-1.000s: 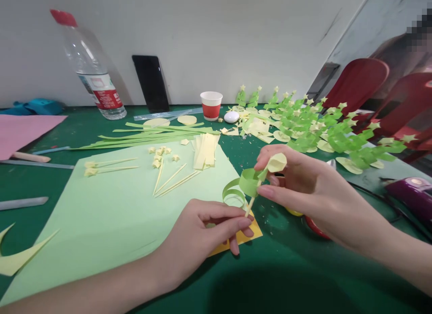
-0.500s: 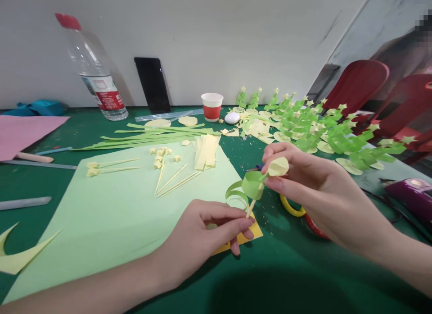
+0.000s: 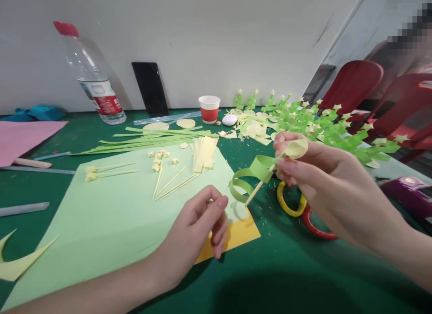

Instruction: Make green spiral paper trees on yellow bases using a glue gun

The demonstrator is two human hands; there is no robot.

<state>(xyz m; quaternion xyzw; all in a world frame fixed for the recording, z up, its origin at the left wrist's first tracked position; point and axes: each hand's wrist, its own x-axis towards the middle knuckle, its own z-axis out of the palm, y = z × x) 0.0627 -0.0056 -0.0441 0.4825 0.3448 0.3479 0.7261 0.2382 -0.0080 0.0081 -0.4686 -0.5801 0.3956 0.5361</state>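
Note:
My right hand (image 3: 330, 179) pinches the upper end of a thin wooden stick (image 3: 255, 193), beside a small pale-yellow paper disc (image 3: 297, 148). A light green paper strip (image 3: 261, 169) is threaded on the stick in loops, its loose curl hanging to the left. The stick's lower end points down and left, free in the air. My left hand (image 3: 197, 235) is apart from it, thumb and fingers curled together with nothing visible in them. Under that hand lie a pale green sheet (image 3: 111, 219) and an orange card (image 3: 243, 235).
Scissors with yellow and red handles (image 3: 319, 230) lie under my right hand. Finished green paper trees with stars (image 3: 324, 125) crowd the back right. A glue gun, purple (image 3: 401, 194), sits at right. Behind are a paper cup (image 3: 209, 111), a phone (image 3: 150, 88) and a bottle (image 3: 106, 100).
My left hand has let go of the stick's lower end and drawn back left. My right hand has moved slightly right with the stick, whose green strip hangs more open.

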